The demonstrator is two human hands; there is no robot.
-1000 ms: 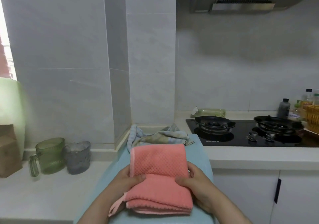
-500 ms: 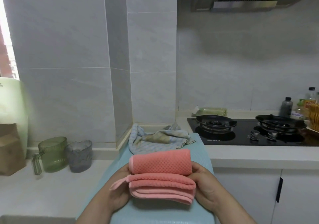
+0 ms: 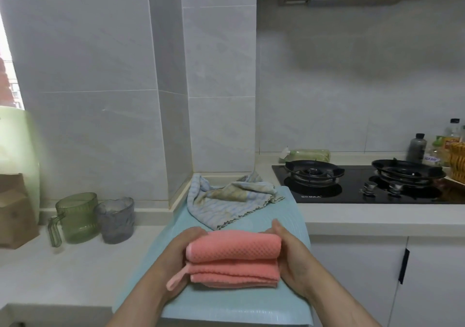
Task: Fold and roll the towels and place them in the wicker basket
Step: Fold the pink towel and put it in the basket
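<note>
From the head camera, the pink towel [image 3: 234, 258] sits between the two hands as a thick, partly rolled bundle. Its long axis runs side to side, one end toward each palm. The rounded roll lies on top and the flat folded layers show beneath it on the side facing the person. A small pink loop [image 3: 175, 280] sticks out of the left end, low beside the left palm.

The left hand [image 3: 177, 256] cups the left end, with its fingers curled over the top far edge of the roll. The right hand [image 3: 295, 258] mirrors it on the right end, fingers wrapped round the far side and the thumb side pressed to the cloth. Both hands grip the bundle.

Under the hands and towel lies a light blue mat [image 3: 251, 306] on the white surface [image 3: 63, 263]. Just beyond the fingertips a crumpled blue striped towel [image 3: 226, 200] lies on the mat's far end. The wicker basket [image 3: 458, 161] stands well off to the right of the right hand, past the black stove [image 3: 357, 195], cut off by the frame edge. To the left of the left hand stand a green mug [image 3: 75, 217] and a grey cup [image 3: 115, 219], touching each other.
</note>
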